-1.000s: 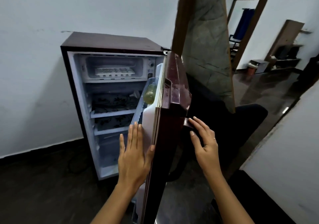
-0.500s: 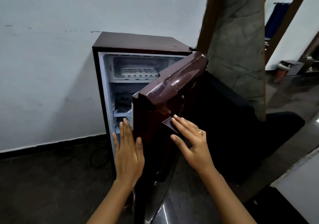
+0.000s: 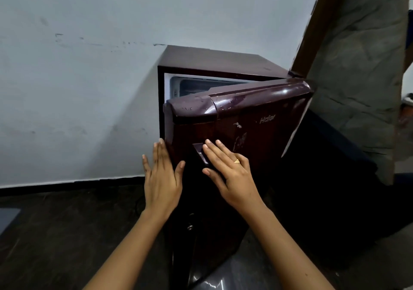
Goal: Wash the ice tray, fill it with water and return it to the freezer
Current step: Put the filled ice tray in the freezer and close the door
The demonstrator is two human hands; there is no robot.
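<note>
Against the pale wall (image 3: 89, 88), on the dark floor (image 3: 55, 233), stands a small maroon fridge (image 3: 212, 59), with a stone-clad pillar (image 3: 362, 66) at its right side. Its door (image 3: 257, 133) is ajar, nearly shut, leaving a wedge-shaped gap at the top left. Through that gap a strip of the white freezer compartment (image 3: 194, 85) shows; the ice tray cannot be seen. The left hand (image 3: 162, 182) lies flat along the door's free left edge, fingers straight and together. The right hand (image 3: 234, 173) presses flat on the door front, fingers spread across the recessed handle (image 3: 201, 153), a gold ring (image 3: 237, 161) on one finger.
</note>
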